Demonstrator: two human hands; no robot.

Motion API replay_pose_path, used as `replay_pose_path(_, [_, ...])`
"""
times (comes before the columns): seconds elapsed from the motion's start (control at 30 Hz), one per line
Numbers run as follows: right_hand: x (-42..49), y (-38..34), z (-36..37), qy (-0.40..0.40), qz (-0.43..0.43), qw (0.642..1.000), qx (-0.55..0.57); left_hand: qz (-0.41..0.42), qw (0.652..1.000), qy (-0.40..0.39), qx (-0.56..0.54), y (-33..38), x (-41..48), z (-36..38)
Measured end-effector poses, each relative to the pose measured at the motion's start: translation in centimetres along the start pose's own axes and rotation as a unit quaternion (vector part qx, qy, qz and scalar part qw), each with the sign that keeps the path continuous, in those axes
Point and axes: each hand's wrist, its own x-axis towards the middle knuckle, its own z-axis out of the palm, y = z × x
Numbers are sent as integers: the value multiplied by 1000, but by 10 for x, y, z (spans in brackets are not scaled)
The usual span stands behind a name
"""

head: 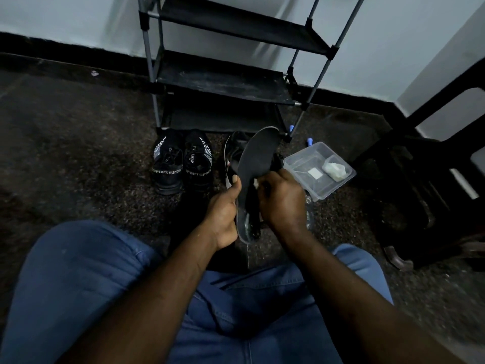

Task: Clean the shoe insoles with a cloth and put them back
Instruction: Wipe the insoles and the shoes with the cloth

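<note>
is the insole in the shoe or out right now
Out: the left hand holds the insole up in the air, while the right hand pinches a white cloth against it.

— What carries it all?
— A dark speckled floor [78,158]. A rack [223,82] stands on it against the wall.
— And in front of the rack?
— A pair of black sneakers [169,166], side by side, toes toward the rack. Just to their right lies another dark shoe [233,151].
— Further right?
— A clear tub [301,164] holding a white lump [336,168] and a white square [315,173]. Small blue bits [310,141] lie between the tub and the rack's leg. A dark chair [409,185] stands at the right.
</note>
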Motion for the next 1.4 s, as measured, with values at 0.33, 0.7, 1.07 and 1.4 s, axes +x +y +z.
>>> replay_pose_path(0.33, [-4,-9,4,4,-40,999,13,2,1000,6,7,3,-1,-1])
replay_pose_path(0.7, [4,-1,-3,8,-12,1000,-7,2,1000,1,1,4,-8,5])
replay_pose_path(1.07, [-6,1,-2,-7,-32,999,-15,-10,1000,8,7,3,-8,3])
replay_pose_path(1.4, [-3,5,-6,-3,-3,1000,-5,-9,1000,23,15,0,-5,3])
